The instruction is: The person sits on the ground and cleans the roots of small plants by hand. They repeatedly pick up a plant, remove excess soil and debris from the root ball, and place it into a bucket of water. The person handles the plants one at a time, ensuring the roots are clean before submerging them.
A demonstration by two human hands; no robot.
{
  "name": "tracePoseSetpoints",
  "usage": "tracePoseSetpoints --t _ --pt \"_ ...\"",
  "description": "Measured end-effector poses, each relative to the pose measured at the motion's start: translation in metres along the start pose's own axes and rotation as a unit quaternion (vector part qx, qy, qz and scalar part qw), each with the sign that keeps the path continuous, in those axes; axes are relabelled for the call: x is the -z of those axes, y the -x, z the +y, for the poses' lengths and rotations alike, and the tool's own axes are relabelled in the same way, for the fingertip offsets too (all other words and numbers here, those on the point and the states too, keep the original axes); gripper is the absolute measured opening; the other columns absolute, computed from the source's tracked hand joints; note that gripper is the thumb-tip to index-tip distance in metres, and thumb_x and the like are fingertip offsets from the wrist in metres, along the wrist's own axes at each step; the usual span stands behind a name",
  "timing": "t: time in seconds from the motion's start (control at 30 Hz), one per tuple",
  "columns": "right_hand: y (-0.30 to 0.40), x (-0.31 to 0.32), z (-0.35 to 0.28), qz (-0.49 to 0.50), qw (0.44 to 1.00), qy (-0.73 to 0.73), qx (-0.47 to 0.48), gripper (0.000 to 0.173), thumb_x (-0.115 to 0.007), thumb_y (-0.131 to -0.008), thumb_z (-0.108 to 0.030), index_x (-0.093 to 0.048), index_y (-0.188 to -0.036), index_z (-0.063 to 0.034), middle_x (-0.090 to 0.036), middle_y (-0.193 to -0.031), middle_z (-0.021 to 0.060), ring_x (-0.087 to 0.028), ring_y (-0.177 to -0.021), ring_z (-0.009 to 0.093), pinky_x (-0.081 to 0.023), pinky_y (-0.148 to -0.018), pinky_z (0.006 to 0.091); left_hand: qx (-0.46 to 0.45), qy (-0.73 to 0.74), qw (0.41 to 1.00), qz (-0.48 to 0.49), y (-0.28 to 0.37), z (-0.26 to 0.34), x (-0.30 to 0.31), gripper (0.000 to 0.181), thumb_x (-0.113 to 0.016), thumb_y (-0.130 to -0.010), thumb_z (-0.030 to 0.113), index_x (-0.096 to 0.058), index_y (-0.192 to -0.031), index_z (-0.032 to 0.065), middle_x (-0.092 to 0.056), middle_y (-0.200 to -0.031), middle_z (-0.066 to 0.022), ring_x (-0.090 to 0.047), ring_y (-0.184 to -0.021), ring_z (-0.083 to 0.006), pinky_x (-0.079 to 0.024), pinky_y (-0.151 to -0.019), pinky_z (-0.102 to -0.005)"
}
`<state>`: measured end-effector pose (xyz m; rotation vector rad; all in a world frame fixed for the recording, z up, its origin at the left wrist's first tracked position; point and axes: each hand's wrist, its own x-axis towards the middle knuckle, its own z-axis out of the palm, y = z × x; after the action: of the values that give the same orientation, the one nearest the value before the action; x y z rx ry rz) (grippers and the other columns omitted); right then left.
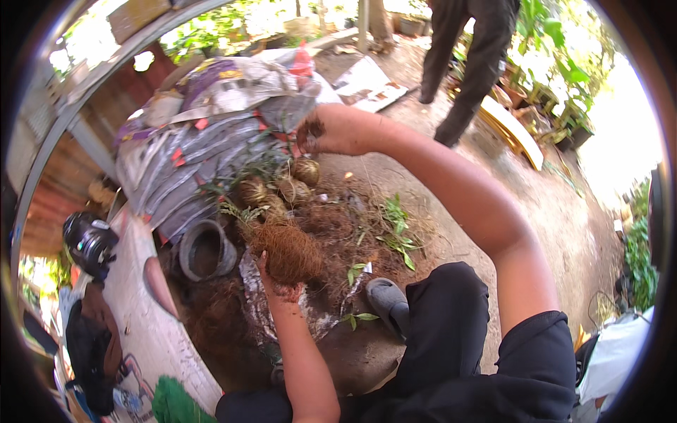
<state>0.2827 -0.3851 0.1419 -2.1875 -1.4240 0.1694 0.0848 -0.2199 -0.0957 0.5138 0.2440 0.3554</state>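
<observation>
My left hand (281, 283) holds a ball of brown coconut-like fibre (291, 253) from below, with leafy plant sprigs (244, 212) beside its upper left side. Outstretched ahead, my right hand (323, 132) is smeared with dark soil; its fingers point down and hide what, if anything, lies between them. Thin strands hang near it. Below that hand lie several round, string-wrapped plant balls (305, 172) with green foliage. Loose brown fibre (330, 222) is heaped on the ground, and a grey plastic pot (207, 250) stands left of the held ball.
Stacked sacks (195, 132) rise at the upper left. A white curved surface (143, 296) runs along the left, with a black helmet (90, 244) by it. Another person's dark-trousered legs (468, 58) are at the top right, near potted plants (574, 129). Green cuttings (395, 227) lie on the ground.
</observation>
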Motion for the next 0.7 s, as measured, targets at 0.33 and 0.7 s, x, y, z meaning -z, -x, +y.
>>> tracePoseSetpoints --t 0.33,0.7 --pt "-0.048 -0.112 -0.083 0.118 0.984 -0.133 -0.001 0.024 -0.067 -0.084 -0.021 -0.070 -0.095 -0.0001 -0.070 -0.085 0.0138 -0.066 -0.080 0.021 -0.050 -0.077 0.0357 -0.049 -0.032 0.995 0.078 0.062 0.074 0.046 0.062 -0.070 -0.082 0.042 -0.051 -0.132 0.0100 -0.058 -0.128 -0.0124 -0.058 -0.116 -0.0320 -0.051 -0.095 -0.0505" --pt "-0.084 -0.091 -0.216 0.143 0.972 -0.083 0.166 0.022 -0.065 -0.082 -0.020 -0.069 -0.089 0.0004 -0.066 -0.080 0.0233 -0.065 -0.077 0.038 -0.050 -0.074 0.0431 -0.057 -0.245 0.951 0.181 0.054 0.016 0.077 0.068 -0.081 -0.076 0.032 -0.052 -0.130 0.0027 -0.059 -0.124 -0.0116 -0.058 -0.113 -0.0258 -0.048 -0.094 -0.0419"
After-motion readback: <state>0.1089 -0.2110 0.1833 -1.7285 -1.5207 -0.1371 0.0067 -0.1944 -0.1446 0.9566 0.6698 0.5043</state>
